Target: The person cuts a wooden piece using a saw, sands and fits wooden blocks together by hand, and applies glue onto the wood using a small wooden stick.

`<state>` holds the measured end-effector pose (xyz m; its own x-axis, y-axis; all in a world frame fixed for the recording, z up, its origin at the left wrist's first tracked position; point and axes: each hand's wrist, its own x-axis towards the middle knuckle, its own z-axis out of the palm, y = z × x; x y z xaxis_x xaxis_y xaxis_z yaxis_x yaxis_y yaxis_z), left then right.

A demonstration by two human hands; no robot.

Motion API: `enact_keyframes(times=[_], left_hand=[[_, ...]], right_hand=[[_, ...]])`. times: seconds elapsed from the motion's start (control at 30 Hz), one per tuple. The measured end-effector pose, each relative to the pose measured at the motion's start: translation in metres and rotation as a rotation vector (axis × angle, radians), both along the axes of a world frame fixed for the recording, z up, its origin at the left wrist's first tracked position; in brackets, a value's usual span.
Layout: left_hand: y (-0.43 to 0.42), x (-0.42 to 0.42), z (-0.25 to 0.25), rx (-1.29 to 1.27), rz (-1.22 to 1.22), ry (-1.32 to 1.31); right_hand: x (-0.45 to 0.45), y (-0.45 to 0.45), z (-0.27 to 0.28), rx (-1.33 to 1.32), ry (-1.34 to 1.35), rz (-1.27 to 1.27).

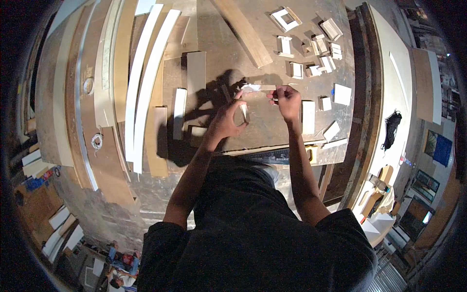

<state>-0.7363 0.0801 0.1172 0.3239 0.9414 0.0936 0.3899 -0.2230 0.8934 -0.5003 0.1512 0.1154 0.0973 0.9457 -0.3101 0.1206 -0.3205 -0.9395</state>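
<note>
Above the brown worktable (233, 141), my left hand (227, 120) is curved, with its thumb and lower fingers apart and a raised fingertip at the left end of a small pale piece (250, 88). A thin wooden strip (267, 87) runs from that piece to my right hand (287, 100), whose fingers are closed on its right end. A narrow light piece (244, 113) shows between the thumb and fingers of my left hand; whether it is held is unclear.
Small wooden frames (286, 19) and blocks (296, 70) lie at the upper right. A long board (243, 34) slants across the top. White strips (156, 73) and boards lie left. A dark blue saw-like tool (265, 157) lies along the near edge.
</note>
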Motion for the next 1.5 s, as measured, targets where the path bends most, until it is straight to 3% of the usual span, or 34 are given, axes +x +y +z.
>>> enact_keyframes(times=[0.1, 0.17, 0.23, 0.3, 0.37, 0.47, 0.7, 0.87, 1.03, 1.07, 1.17, 1.3, 1.5], left_hand=[[-0.003, -0.001, 0.001, 0.079, 0.143, -0.071], [-0.006, -0.01, 0.017, -0.162, 0.179, -0.194], [-0.008, -0.017, 0.033, -0.091, 0.197, -0.207], [-0.01, -0.022, 0.048, -0.22, 0.194, -0.559], [-0.012, -0.028, 0.071, -0.238, 0.171, -0.639], [-0.014, -0.032, 0.107, -0.278, 0.087, -0.991], [-0.025, -0.028, 0.176, -0.199, -0.055, -1.057], [-0.042, -0.019, 0.206, -0.154, -0.048, -1.165], [-0.063, -0.014, 0.22, -0.196, -0.072, -1.201], [-0.067, -0.014, 0.222, -0.235, -0.089, -1.213], [-0.077, -0.01, 0.229, -0.246, -0.089, -1.198], [-0.085, -0.005, 0.248, -0.228, -0.112, -1.109], [-0.095, 0.004, 0.256, -0.153, -0.161, -1.136]], right_hand=[[0.004, -0.003, 0.014, 0.011, 0.099, -0.021], [0.007, -0.007, 0.036, 0.024, 0.156, -0.041], [0.007, -0.013, 0.065, 0.038, 0.215, -0.057], [0.008, -0.022, 0.098, 0.091, 0.17, 0.028], [0.006, -0.031, 0.128, 0.103, 0.172, 0.042], [0.002, -0.05, 0.168, 0.219, 0.239, 0.079], [0.005, -0.094, 0.235, 0.547, 0.209, 0.198], [0.01, -0.114, 0.264, 0.618, 0.295, 0.229], [0.013, -0.137, 0.29, 0.829, 0.112, 0.207], [0.022, -0.138, 0.293, 0.922, -0.059, 0.266], [0.02, -0.149, 0.308, 1.031, -0.1, 0.234], [0.025, -0.159, 0.321, 1.043, -0.189, 0.259], [0.023, -0.166, 0.331, 1.021, -0.051, 0.255]])
